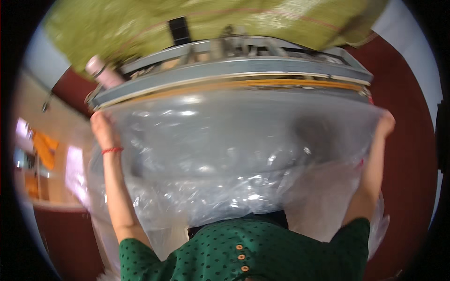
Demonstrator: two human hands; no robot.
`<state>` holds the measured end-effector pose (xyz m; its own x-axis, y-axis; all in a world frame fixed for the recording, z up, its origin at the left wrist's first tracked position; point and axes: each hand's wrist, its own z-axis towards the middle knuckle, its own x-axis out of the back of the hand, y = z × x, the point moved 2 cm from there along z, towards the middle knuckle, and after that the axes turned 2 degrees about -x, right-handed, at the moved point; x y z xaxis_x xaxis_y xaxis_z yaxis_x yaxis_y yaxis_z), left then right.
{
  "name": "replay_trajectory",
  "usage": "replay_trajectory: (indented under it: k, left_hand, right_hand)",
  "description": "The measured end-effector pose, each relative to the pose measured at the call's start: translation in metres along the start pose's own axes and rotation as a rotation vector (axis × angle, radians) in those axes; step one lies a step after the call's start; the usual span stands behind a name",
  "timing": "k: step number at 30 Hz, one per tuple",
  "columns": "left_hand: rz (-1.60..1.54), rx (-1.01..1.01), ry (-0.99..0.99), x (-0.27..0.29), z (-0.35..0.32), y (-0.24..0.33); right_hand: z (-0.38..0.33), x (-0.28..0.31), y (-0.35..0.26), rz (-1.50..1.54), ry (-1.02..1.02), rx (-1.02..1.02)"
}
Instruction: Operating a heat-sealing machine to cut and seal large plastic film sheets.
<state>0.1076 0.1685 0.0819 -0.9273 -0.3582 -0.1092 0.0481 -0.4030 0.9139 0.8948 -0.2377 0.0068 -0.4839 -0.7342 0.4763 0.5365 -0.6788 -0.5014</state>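
Observation:
A wide sheet of clear plastic film is stretched between my two hands, its far edge pulled nearly straight. My left hand is closed on the film's far left corner, and a red bracelet circles that wrist. At the far right corner, my right hand pinches the film in the same way. Just beyond the taut edge runs a long grey metal machine bar with an orange strip along its near side. The film's nearer part hangs crumpled and shiny toward my body.
On the machine's left end stands a pink bottle. Behind it, a yellow-green woven sheet is spread, with a black flat object at its near edge. Dark red floor lies to the right. Orange cloth shows at the left.

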Motion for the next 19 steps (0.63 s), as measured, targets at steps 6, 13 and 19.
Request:
replay_trajectory:
  k: [6,13,19]
  left_hand:
    - [0.233,0.013,-0.085,0.044,0.062,-0.138]
    - [0.193,-0.052,-0.072,0.023,0.087,-0.171]
    - [0.235,0.093,-0.058,0.053,0.114,-0.193]
  right_hand:
    - [-0.033,-0.106,-0.054,0.427,-0.206,-0.056]
    - [-0.024,-0.118,-0.072,0.590,-0.316,-0.238]
    - [-0.025,-0.140,-0.070,0.752,-0.263,-0.400]
